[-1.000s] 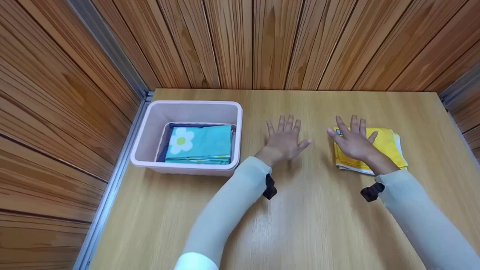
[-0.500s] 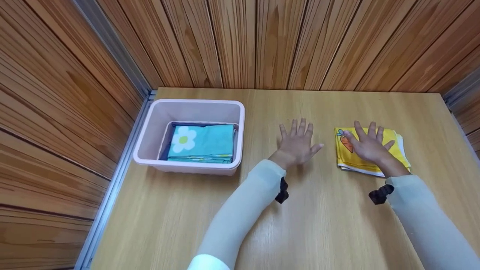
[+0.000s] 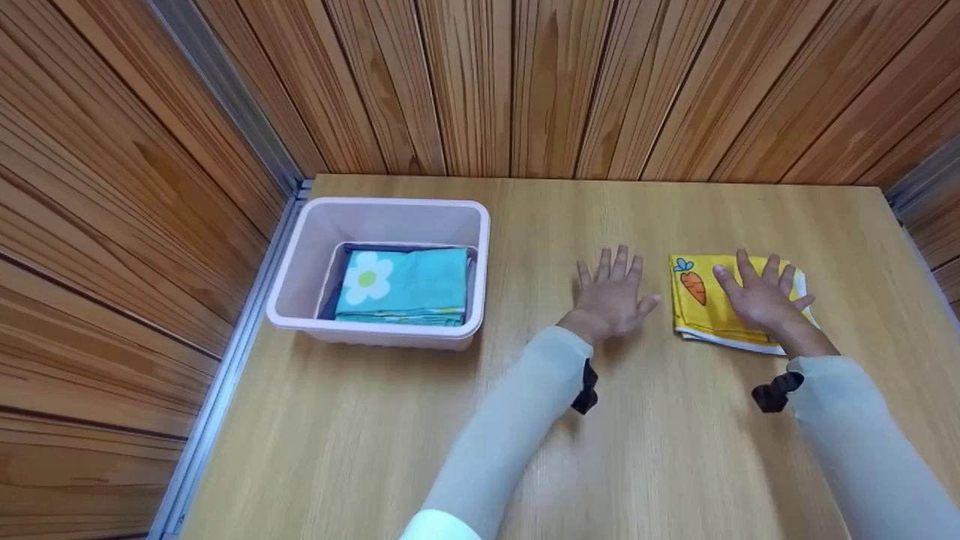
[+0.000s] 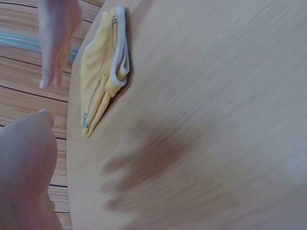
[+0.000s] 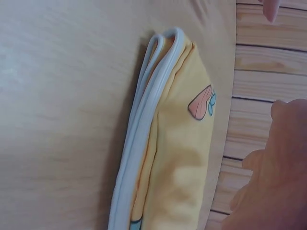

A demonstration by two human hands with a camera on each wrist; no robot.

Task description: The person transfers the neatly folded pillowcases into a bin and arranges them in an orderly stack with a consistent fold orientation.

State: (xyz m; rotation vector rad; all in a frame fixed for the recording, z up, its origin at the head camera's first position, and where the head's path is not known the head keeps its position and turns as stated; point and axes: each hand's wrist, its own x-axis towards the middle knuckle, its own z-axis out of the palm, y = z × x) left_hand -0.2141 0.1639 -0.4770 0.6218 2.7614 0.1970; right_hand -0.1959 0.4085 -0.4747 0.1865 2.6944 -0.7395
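A folded yellow cloth (image 3: 712, 307) with a carrot print and white edging lies on the right part of the table; its layered edge shows in the right wrist view. Over its right half hovers my right hand (image 3: 766, 300), fingers spread, casting a shadow on the cloth (image 5: 180, 158). My left hand (image 3: 611, 300) is held above the bare wood just left of the cloth, fingers spread and holding nothing. Its shadow falls on the tabletop in the left wrist view, where the cloth (image 4: 103, 67) lies beyond it.
A pale pink plastic bin (image 3: 375, 337) stands at the back left of the table (image 3: 337, 450). Inside are a folded turquoise cloth (image 3: 420, 281) with a white flower and something dark blue under it. Wood-panelled walls (image 3: 547, 90) close off the back and sides.
Both hands have shifted to the right and slightly nearer, fingers still spread. The right hand has uncovered the carrot print. Cloth and bin stay in place; the view turned slightly.
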